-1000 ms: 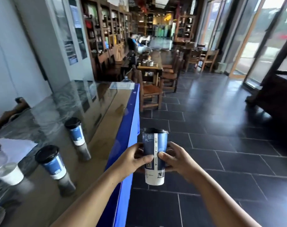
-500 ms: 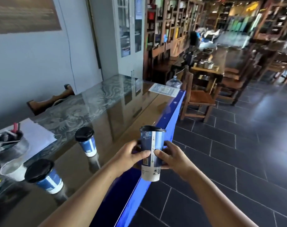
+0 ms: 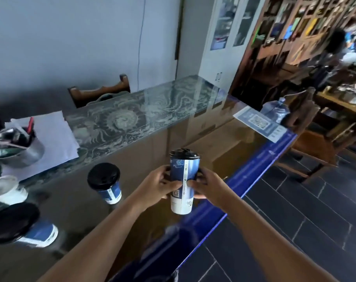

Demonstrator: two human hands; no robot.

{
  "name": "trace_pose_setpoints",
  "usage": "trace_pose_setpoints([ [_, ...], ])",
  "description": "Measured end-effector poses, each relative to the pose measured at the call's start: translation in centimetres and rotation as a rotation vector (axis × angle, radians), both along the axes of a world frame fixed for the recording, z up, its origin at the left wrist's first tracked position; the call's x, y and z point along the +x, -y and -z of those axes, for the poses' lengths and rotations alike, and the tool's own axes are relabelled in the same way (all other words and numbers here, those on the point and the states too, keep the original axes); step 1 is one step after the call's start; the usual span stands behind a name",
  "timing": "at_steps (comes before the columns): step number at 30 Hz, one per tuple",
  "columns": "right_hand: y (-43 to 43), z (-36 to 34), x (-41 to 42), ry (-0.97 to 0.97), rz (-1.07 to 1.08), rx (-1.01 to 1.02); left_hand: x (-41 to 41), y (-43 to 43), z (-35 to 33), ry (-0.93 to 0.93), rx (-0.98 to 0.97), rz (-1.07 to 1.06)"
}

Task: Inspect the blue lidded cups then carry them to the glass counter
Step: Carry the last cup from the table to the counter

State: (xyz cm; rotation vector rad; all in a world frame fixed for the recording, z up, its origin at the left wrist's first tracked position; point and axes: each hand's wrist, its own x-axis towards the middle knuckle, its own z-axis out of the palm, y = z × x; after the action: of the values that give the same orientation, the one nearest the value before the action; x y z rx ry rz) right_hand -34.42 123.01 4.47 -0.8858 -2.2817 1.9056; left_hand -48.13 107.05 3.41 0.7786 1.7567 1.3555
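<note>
Cup [image 3: 184,180] now over counter [image 3: 152,147], three cups

2 cups [image 3: 104,183] on counter [image 3: 223,143], left.

Head view, one frame. Body parts in frame: left hand [image 3: 158,186], right hand [image 3: 209,187], left forearm [image 3: 103,237], right forearm [image 3: 264,231].

- Both hands bare.
- Both forearms uncovered from the wrist to where each leaves the lower edge of the frame.
- Forearms slender and smooth in outline, tapering to narrow wrists.
- Knuckle ridges show on the backs of both hands; nails too blurred to describe.
- Upper arms, shoulders and any clothing lie outside the view.
</note>
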Motion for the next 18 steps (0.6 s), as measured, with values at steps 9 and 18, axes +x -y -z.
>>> trace_pose_setpoints([
  [9, -4.3, 2.8, -7.9, 0.122, -0.317, 0.098, -3.4, -0.6, 3.4, -0.11, -0.176, -0.219],
  [18, -8.5, 5.4, -14.8, 0.121, -0.608, 0.246, -4.8, -3.8, 5.4, -0.161, -0.32, -0.5],
])
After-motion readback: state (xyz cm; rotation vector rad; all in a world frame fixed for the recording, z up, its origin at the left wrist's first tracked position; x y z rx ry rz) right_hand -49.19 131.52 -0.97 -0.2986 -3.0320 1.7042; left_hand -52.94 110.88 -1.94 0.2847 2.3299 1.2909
